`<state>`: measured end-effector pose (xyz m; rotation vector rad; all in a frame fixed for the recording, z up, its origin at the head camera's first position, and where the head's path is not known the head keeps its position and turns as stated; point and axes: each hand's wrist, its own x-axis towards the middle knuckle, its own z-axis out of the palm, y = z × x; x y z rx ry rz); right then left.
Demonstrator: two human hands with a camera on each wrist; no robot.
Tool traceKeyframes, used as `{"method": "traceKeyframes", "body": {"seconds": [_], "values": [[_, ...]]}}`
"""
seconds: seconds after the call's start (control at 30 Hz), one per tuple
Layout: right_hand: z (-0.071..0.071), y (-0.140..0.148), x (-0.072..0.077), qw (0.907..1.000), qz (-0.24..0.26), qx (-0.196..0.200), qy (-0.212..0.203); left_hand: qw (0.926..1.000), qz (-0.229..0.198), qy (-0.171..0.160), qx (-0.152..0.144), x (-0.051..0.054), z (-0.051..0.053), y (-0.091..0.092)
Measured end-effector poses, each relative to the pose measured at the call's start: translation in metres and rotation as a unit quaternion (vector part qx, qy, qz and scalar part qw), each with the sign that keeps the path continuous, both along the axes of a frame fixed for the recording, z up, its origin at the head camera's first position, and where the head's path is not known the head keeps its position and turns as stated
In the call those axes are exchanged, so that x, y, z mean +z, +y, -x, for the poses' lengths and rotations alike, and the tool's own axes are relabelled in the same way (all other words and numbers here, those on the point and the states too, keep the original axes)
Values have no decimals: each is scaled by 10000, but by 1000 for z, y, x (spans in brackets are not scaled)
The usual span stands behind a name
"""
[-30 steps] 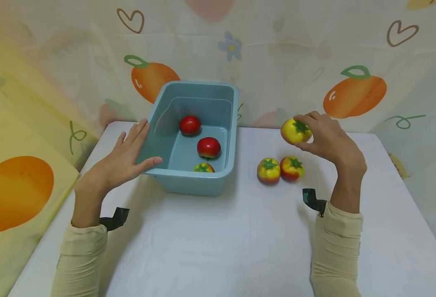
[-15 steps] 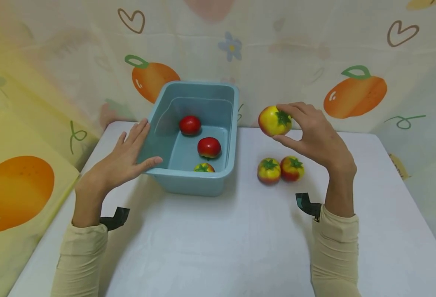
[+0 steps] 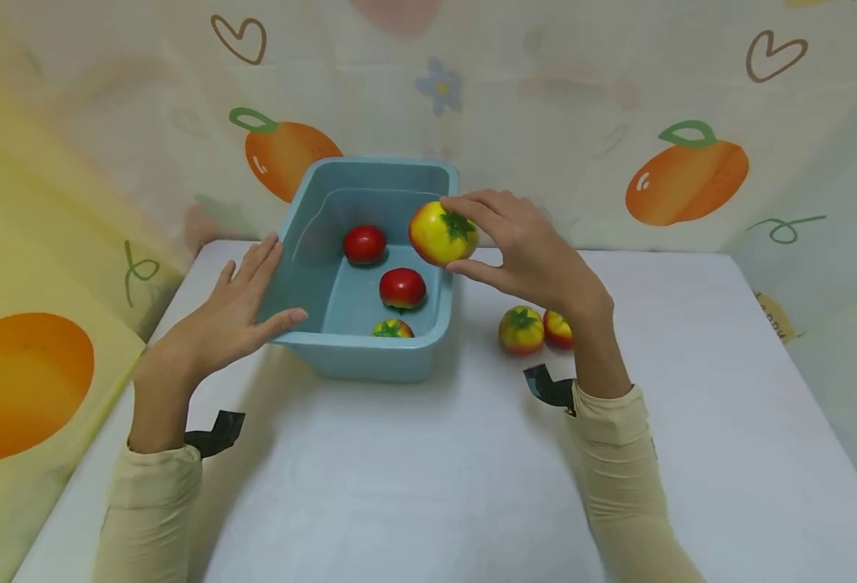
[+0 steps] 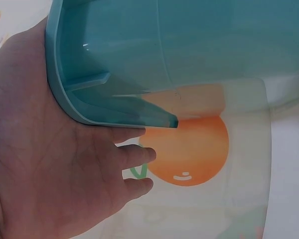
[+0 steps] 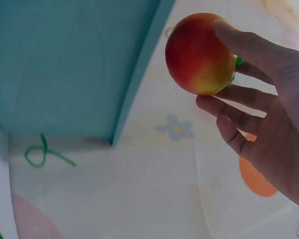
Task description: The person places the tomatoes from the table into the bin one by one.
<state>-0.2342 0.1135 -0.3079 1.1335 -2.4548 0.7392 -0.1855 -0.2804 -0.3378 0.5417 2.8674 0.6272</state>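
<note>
My right hand (image 3: 526, 247) pinches a yellow-and-red tomato (image 3: 439, 235) with a green leafy top between thumb and fingers. It holds the tomato above the right rim of a light blue plastic bin (image 3: 363, 342). In the right wrist view the tomato (image 5: 199, 55) shows its red underside beside the bin wall (image 5: 65, 64). My left hand (image 3: 217, 324), fingers straight and spread, rests against the bin's left rim near the front corner. Inside the bin lie two red tomatoes, one farther back (image 3: 364, 244) and one nearer (image 3: 402, 288), and a yellow-green-topped one (image 3: 393, 328) partly hidden by the front wall.
Right of the bin, two more yellow-and-red tomatoes sit side by side on the white table (image 3: 414, 486): one on the left (image 3: 521, 330) and one (image 3: 558, 330) partly covered by my right wrist. A fruit-printed curtain (image 3: 545, 97) hangs close behind the bin.
My right hand has carried the tomato leftward, from above the pair on the table to over the bin's right rim. The left hand stays on the rim; the head view has shifted slightly.
</note>
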Motion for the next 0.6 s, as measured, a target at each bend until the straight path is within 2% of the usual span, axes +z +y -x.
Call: {"method": "traceKeyframes", "body": {"seconds": [0.2,0.33,0.6], "values": [[2,-33,-8,9996,-109,259,-34,10000,-8,-21,19,-2,-1,-1],[-2,-36,-9,9994,-151,320,-2,10000,13,9,25,-1,0,0],[-12,0,3,9989,-54,-408,-239,10000,25,-19,-8,1,2,-1]]}}
